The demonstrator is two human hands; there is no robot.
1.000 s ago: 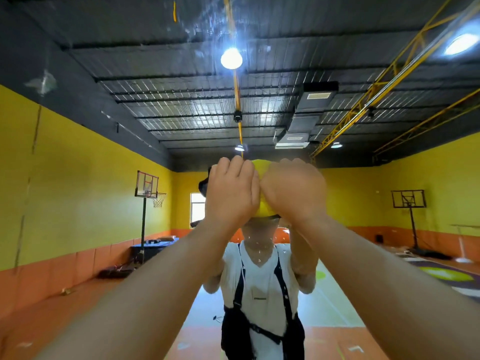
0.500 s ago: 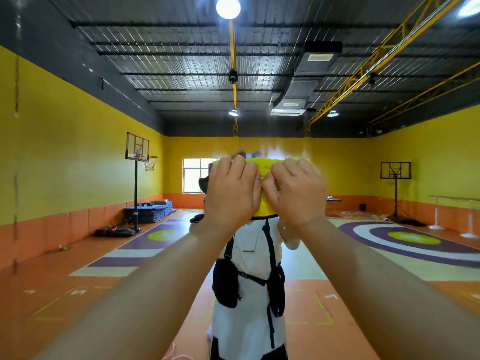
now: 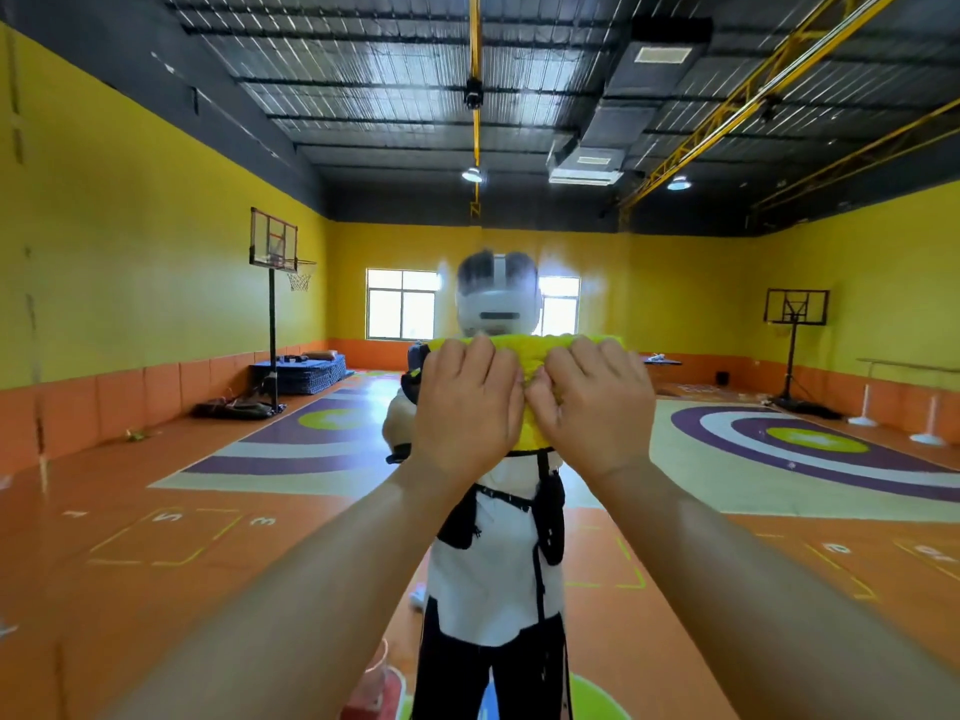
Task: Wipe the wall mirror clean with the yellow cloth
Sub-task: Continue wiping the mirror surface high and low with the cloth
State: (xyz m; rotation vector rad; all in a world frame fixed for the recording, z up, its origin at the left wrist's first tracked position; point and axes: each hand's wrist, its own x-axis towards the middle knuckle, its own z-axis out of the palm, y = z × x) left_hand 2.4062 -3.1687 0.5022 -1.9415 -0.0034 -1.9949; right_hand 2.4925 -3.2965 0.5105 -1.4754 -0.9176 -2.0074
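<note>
The wall mirror (image 3: 156, 330) fills almost the whole view and reflects a yellow-walled sports hall. My left hand (image 3: 467, 405) and my right hand (image 3: 592, 402) lie side by side, both pressing the bunched yellow cloth (image 3: 530, 356) flat against the glass at chest height. The cloth shows above and between my fingers. Behind my hands the mirror shows my own reflection (image 3: 493, 563) in a white top with black straps, its head partly hidden by the cloth.
Faint vertical streaks mark the mirror's left side (image 3: 36, 407). In the reflection stand a basketball hoop (image 3: 272, 304) at left, another hoop (image 3: 792, 330) at right, blue mats (image 3: 311, 371) and an orange floor with painted rings.
My two hands have slid the cloth down the glass, from the reflection's head level to its chest. The view has tilted down, showing more floor and less ceiling.
</note>
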